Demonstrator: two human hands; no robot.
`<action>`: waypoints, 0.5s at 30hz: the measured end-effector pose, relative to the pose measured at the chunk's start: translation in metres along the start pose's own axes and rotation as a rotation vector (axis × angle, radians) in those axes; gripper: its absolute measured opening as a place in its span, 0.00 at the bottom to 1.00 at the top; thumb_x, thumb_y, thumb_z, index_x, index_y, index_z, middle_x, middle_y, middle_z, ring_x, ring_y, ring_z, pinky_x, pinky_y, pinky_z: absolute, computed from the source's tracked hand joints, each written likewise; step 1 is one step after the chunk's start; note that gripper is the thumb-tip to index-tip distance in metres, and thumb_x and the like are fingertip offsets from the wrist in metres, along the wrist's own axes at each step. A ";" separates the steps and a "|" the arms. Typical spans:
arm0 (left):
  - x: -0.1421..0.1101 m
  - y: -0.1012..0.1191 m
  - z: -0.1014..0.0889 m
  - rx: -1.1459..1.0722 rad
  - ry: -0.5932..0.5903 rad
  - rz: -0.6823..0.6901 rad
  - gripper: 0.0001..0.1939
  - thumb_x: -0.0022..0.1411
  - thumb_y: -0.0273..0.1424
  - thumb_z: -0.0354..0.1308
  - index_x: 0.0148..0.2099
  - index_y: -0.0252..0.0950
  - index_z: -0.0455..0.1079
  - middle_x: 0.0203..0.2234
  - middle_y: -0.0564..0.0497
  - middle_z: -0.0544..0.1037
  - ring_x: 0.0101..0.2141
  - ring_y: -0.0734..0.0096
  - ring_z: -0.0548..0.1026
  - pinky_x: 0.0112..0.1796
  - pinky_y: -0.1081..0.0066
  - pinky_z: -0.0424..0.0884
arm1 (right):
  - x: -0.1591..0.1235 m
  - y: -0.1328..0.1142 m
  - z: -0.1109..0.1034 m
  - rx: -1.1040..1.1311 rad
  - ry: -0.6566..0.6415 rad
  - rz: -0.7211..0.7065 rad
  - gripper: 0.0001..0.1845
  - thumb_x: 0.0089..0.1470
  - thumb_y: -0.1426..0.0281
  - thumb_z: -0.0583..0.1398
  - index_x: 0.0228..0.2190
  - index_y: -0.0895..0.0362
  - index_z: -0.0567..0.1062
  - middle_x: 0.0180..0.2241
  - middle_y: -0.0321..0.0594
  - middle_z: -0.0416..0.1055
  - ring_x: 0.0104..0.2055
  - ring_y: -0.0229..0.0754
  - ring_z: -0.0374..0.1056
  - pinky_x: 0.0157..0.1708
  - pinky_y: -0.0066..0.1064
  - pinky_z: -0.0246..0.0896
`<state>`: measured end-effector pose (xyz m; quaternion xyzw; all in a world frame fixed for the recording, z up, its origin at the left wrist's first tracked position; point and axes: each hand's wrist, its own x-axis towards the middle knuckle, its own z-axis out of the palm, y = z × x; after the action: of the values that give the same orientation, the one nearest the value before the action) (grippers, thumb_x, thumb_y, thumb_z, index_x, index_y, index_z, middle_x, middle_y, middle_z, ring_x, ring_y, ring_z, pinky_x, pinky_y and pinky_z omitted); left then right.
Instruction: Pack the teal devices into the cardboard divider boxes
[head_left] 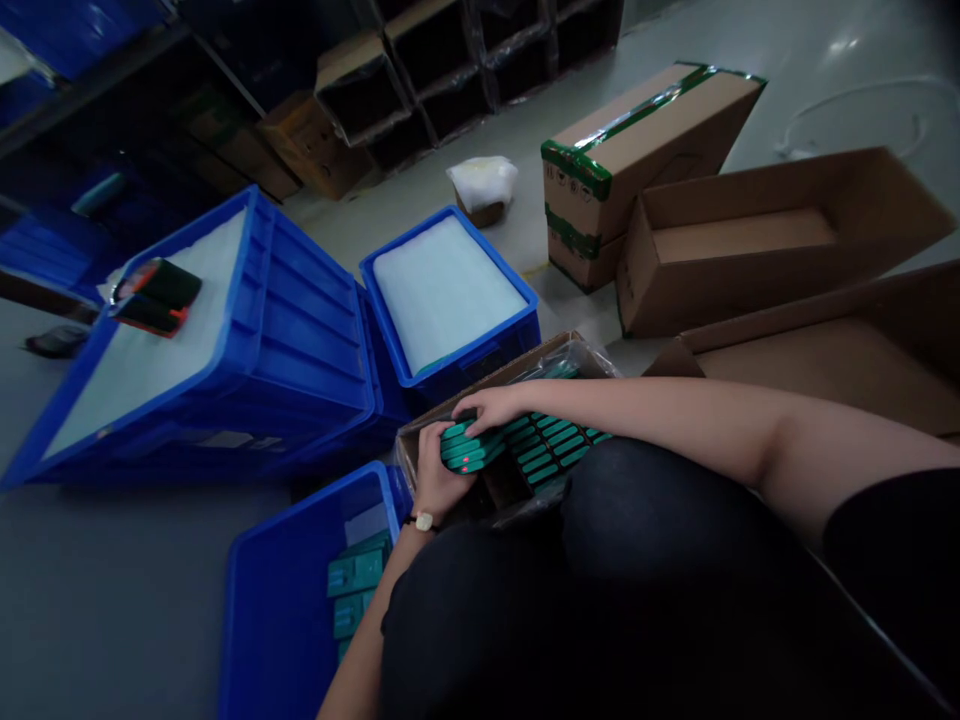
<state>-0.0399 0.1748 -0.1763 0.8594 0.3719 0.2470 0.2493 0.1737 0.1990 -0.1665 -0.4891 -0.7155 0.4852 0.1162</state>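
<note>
L hand (442, 472) is holding a bunch of green bars (472, 447) from the near end, fingers closed narrow around them. R hand (487, 408) is pressing on top from the other side, probably to keep the bars together as one block. A watch (424, 521) is sitting on the L wrist. More green bars (551, 450) are lying in tidy rows inside a cardboard box (495, 375), w/ a clear plastic bag (570, 360) at its far edge, maybe as a cover. At btm of frame, just beside the box, a blue crate (277, 610) is holding green packs (356, 572), likely placed close for short reach. Left of center, a big blue crate (315, 370) is carrying a dark object (157, 297) on a white foam sheet (172, 370). Top center, a smaller blue crate (487, 350) is showing a second foam sheet (446, 290). Upper right, boxes w/ green tape (622, 170) are standing stacked beside an open box (750, 250).
</note>
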 end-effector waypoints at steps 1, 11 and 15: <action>0.000 0.001 0.000 -0.004 0.016 0.008 0.34 0.43 0.24 0.63 0.54 0.38 0.59 0.49 0.44 0.64 0.50 0.57 0.67 0.53 0.56 0.66 | 0.000 -0.003 -0.002 -0.009 0.004 -0.041 0.28 0.52 0.61 0.65 0.54 0.54 0.71 0.48 0.39 0.75 0.43 0.41 0.72 0.39 0.24 0.64; 0.007 -0.009 0.006 -0.104 -0.091 -0.119 0.40 0.46 0.30 0.67 0.59 0.38 0.53 0.53 0.42 0.63 0.53 0.56 0.66 0.55 0.54 0.63 | 0.002 -0.016 -0.012 -0.076 0.119 0.037 0.21 0.51 0.59 0.65 0.44 0.58 0.78 0.42 0.47 0.77 0.44 0.54 0.73 0.45 0.37 0.65; 0.008 -0.014 0.011 -0.152 -0.185 -0.177 0.40 0.48 0.34 0.68 0.60 0.37 0.53 0.54 0.41 0.65 0.54 0.56 0.67 0.54 0.56 0.65 | 0.001 -0.010 -0.006 0.024 0.039 0.281 0.36 0.50 0.50 0.63 0.50 0.66 0.72 0.37 0.55 0.76 0.26 0.51 0.73 0.25 0.41 0.71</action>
<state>-0.0363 0.1867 -0.1913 0.8209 0.4020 0.1714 0.3676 0.1714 0.2028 -0.1556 -0.5924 -0.6318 0.4955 0.0669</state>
